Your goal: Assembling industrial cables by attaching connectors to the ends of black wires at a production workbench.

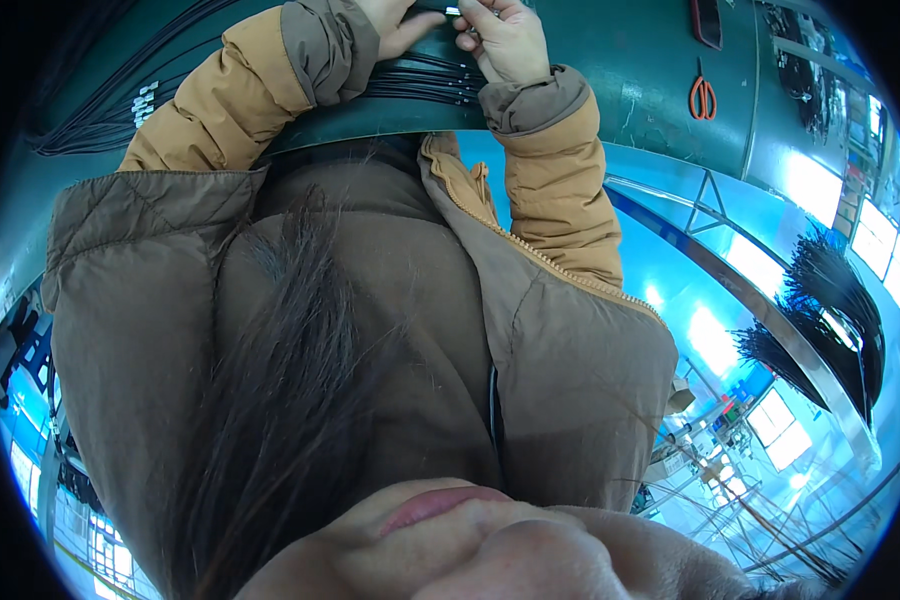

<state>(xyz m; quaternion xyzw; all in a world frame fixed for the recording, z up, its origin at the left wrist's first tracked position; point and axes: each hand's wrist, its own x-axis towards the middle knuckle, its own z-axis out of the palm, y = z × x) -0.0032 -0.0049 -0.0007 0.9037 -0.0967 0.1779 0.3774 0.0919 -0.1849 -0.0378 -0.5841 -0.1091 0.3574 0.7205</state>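
At the top edge, my right hand (507, 42) is closed, thumb and fingers pinched on a small, bright metallic piece (453, 11). My left hand (398, 28) is beside it, with its thumb stretched toward that piece. The frame's edge cuts off the left hand's other fingers, so its grip is hidden. Just below both hands, a row of thin black cables (415, 82) with small dark ends lies on the green tabletop (625, 65).
More black cables (70, 135) with white end pieces (144, 103) lie left of my sleeve. Orange-handled scissors (703, 98) and a dark phone (707, 22) rest on the right. Black cable bundles (820, 310) hang by a metal rail beyond the table's edge.
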